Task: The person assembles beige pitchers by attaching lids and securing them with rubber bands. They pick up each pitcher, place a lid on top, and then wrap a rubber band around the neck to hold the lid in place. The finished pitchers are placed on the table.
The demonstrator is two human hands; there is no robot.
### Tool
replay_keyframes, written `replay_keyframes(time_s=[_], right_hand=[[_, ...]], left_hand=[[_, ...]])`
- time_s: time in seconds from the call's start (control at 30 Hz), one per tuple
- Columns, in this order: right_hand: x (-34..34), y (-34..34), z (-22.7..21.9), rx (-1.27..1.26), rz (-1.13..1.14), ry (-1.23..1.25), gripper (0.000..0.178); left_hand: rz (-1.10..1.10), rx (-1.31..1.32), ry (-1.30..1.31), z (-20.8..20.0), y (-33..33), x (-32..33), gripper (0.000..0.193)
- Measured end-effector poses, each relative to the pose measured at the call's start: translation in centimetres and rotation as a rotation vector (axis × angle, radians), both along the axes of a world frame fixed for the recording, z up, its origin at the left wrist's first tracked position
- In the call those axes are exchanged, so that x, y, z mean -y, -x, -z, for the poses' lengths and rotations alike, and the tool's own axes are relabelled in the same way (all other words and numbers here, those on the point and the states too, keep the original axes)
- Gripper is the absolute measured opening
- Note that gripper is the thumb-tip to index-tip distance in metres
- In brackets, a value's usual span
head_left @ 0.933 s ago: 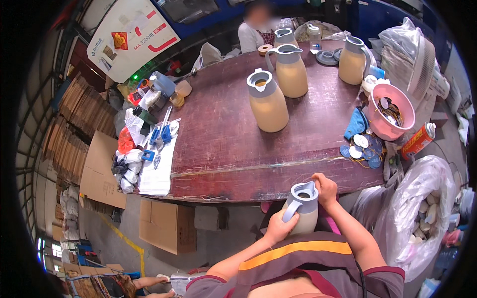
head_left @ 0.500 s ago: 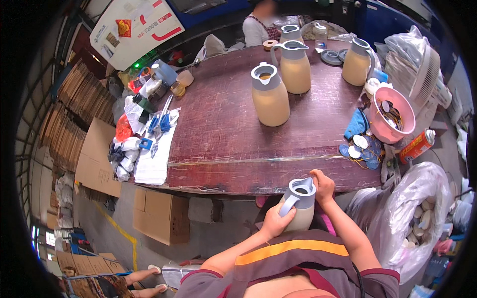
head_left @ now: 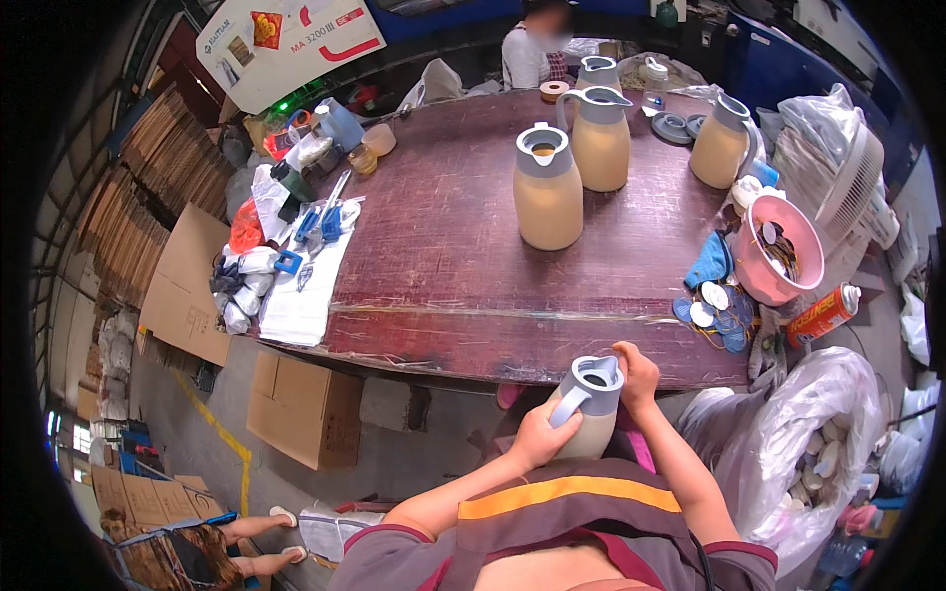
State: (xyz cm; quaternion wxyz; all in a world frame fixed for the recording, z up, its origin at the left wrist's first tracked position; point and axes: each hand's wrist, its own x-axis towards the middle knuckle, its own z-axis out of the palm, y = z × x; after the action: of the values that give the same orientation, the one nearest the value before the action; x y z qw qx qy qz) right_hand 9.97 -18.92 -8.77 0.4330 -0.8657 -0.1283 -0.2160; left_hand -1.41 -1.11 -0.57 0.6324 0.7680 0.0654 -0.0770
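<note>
A beige jug (head_left: 591, 430) with a grey collar and light grey handle is held upright just below the table's front edge, its top open. My left hand (head_left: 544, 433) is wrapped round the jug at the handle side, thumb over the handle. Beside the spout is my right hand (head_left: 639, 375), fingers curled together at the rim; whatever they pinch is hidden or too small to make out. On the table stand several similar jugs: a near one (head_left: 550, 202), a taller-looking one (head_left: 601, 153) behind it, another partly hidden farther back, and a jug (head_left: 720, 148) at the right.
The dark red table (head_left: 434, 256) bears papers (head_left: 301, 305) and blue tools at left. At right are a pink basin (head_left: 788, 281), discs (head_left: 711, 305), a spray can (head_left: 826, 313) and a plastic-lined sack (head_left: 759, 463). A person (head_left: 527, 59) sits at the far side; another person's legs (head_left: 261, 544) show lower left.
The view has shifted slightly, so the table things appear a little to the right. Both hands stay at the held jug, with my right fingers still by the spout.
</note>
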Motion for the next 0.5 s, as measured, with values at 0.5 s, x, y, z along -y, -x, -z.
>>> replay_keyframes(time_s=[0.5], right_hand=[[-0.3,0.2,-0.8,0.053,-0.103,0.110,0.016]], left_hand=[[0.012,0.050,-0.063,-0.2,0.0,-0.5,0.038]])
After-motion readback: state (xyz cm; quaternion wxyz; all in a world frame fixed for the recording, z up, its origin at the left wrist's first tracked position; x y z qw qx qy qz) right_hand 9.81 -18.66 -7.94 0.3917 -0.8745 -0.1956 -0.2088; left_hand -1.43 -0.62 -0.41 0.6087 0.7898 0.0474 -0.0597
